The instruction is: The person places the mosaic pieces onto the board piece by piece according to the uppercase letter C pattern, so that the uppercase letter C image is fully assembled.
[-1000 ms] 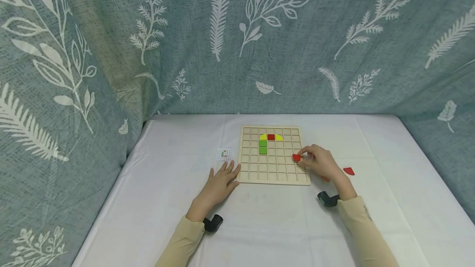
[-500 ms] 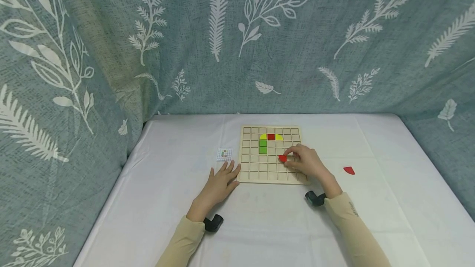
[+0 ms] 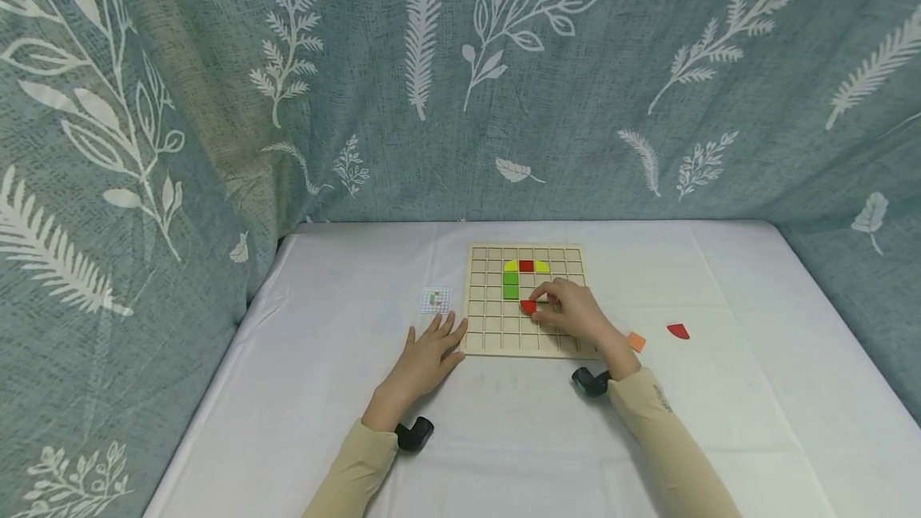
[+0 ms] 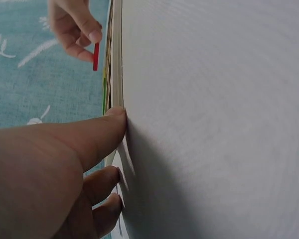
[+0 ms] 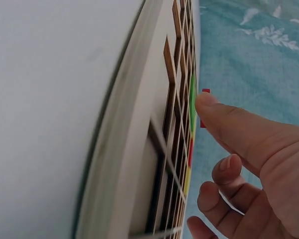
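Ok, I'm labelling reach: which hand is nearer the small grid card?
Left. The left hand lies just in front of the card; the right hand is over the board, farther off.

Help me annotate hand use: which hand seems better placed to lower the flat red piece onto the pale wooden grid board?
The right hand, probably: it pinches the flat red piece above the pale wooden grid board. The left hand holds no piece and rests by the board's left edge.

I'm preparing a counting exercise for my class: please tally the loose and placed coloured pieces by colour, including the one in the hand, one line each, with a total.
Red pieces: 3
Yellow pieces: 2
Green pieces: 2
Orange piece: 1
Total in view: 8
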`<state>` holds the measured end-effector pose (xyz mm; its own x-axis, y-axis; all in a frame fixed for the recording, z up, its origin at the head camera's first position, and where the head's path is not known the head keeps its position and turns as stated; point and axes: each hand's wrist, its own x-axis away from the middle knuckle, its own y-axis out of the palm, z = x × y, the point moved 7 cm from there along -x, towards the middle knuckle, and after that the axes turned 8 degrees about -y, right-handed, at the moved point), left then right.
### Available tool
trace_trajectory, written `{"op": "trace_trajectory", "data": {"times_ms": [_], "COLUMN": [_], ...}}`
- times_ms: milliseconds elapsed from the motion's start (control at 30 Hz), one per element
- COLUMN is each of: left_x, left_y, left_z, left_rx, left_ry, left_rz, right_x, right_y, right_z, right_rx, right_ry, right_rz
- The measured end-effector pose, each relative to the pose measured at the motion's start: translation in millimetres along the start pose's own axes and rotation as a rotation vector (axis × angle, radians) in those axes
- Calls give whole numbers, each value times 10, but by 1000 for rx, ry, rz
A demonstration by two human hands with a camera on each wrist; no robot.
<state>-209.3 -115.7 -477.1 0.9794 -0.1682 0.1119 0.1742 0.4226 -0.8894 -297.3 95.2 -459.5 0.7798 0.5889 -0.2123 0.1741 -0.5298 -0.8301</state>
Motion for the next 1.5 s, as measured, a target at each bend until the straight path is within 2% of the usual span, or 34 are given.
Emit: {"op": "trace_trajectory", "data": {"times_ms": [400,733,1500], "left_x": [5,3,-9], "left_y": [8,8,3], "left_z": [-19,-15,0], "left_rx": [-1,4,10], "left_ry": [5,9,5], "left_rz": [6,7,2], "right_x": [-124,-174,-170], "right_y": [121,216,204], "right_z": [-97,-77,-66], "right_rx": [2,-23,-30], "right_ry": [43,110,156], "right_rz": [-17,-38,9]}}
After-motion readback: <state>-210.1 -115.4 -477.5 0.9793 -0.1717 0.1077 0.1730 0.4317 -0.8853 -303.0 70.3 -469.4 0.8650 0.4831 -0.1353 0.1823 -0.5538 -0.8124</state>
